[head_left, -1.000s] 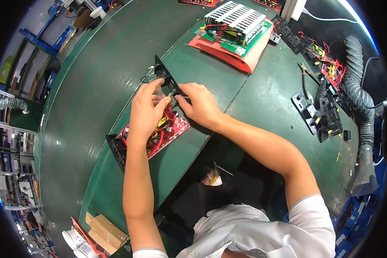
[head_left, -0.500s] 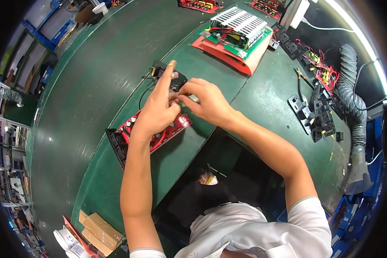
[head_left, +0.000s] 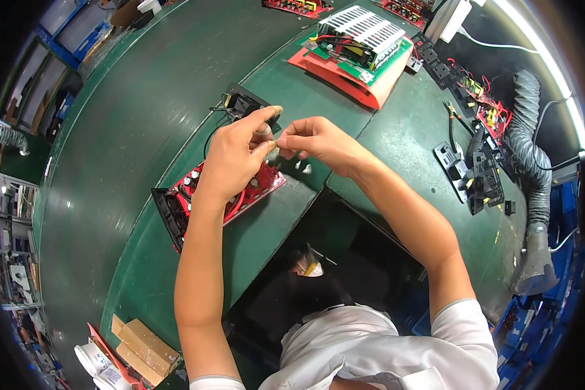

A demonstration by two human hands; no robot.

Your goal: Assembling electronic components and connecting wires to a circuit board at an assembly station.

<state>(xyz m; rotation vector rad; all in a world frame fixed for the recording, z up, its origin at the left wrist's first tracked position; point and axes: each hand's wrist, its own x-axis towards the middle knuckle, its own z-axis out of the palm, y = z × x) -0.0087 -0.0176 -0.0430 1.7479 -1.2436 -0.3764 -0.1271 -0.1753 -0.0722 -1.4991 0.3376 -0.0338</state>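
Above the table my left hand (head_left: 233,159) and my right hand (head_left: 325,144) meet at their fingertips. Thumb and fingers of the right are pinched together against the left thumb; whatever sits between them is too small to make out. The left index finger bends over the top, a pale covering on one of its neighbouring fingers. Under the left hand lies a red circuit board (head_left: 257,188) with capacitors and red wires, partly hidden by that hand and forearm. A black end panel (head_left: 168,220) closes its left end. Just beyond my fingers rests a black panel part (head_left: 244,104) with thin wires.
A power unit with a slotted metal cover (head_left: 364,29) stands on a red sheet (head_left: 374,97) at the far side. Pliers (head_left: 454,123), black plastic panels (head_left: 481,172) and a grey flexible duct (head_left: 532,130) are on the right. Cardboard (head_left: 146,348) lies near left.
My left index finger, stretched out before, has bent down toward the right hand. Both hands have come away from the black panel part, and more of it shows. The view has shifted slightly.
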